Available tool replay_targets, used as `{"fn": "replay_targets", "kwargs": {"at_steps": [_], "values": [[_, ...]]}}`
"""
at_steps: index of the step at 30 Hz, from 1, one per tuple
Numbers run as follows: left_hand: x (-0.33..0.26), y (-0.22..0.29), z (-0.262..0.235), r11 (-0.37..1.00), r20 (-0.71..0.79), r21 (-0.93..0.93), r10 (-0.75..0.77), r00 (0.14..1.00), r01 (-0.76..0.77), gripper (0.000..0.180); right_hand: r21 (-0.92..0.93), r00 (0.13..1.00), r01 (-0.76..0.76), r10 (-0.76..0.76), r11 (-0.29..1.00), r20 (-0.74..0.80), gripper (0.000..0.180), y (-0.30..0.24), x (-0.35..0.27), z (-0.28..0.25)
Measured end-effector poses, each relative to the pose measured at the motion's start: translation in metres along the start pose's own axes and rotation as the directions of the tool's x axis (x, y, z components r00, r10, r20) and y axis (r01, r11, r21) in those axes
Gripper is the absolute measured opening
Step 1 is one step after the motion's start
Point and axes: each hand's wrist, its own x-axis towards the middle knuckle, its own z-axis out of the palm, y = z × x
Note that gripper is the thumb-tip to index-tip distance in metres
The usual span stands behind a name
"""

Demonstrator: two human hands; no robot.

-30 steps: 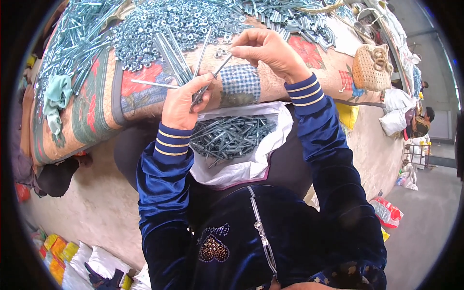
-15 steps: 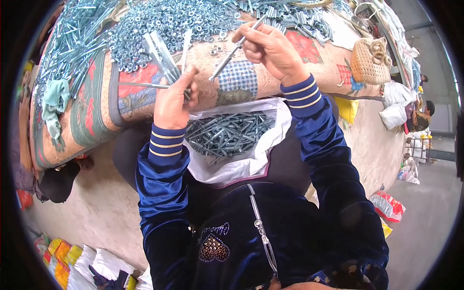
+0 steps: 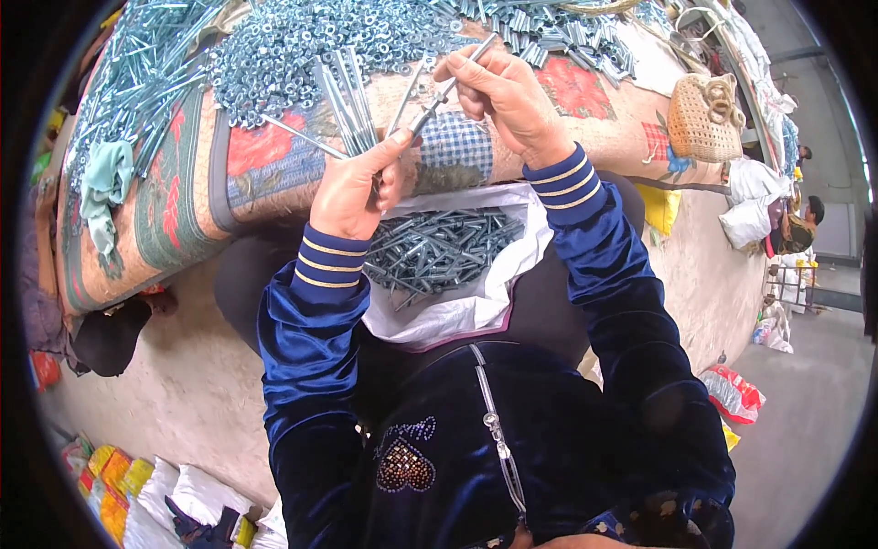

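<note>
My left hand is closed round a fanned bundle of thin metal rods, several of them sticking up and one slanting off to the left. With fingers pinched, my right hand grips the upper end of a slim bolt with a thicker sleeve. The bolt's lower end meets the left thumb and fingertip; whether the left hand grips it I cannot tell. Below the hands, a white woven sack in my lap holds many sleeved bolts.
A patchwork-covered table carries heaps of nuts, long rods and short metal tubes. A teal cloth hangs at its left edge. A woven basket sits at the right. Bags lie on the floor behind left.
My left hand has moved right and slightly up with its rods, meeting the lower end of the sleeved bolt. The right hand has shifted slightly left and still holds the bolt.
</note>
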Motion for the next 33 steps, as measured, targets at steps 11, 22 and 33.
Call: {"fn": "replay_targets", "kwargs": {"at_steps": [11,22,33], "values": [[-0.009,-0.006,0.012,0.907,-0.247,0.233,0.404,0.881,-0.351,0.016,-0.322,0.989,-0.098,0.057,0.942,-0.135,0.027,0.002,0.005,-0.004],[-0.008,-0.006,0.017,0.894,-0.250,0.276,0.421,0.872,-0.353,0.015,-0.280,0.950,0.186,-0.245,0.942,-0.192,0.028,0.008,0.007,0.006],[-0.008,-0.006,0.012,0.904,-0.228,0.253,0.403,0.886,-0.346,0.017,-0.033,0.997,0.068,-0.070,0.997,-0.040,0.032,0.003,0.006,0.000]]}}
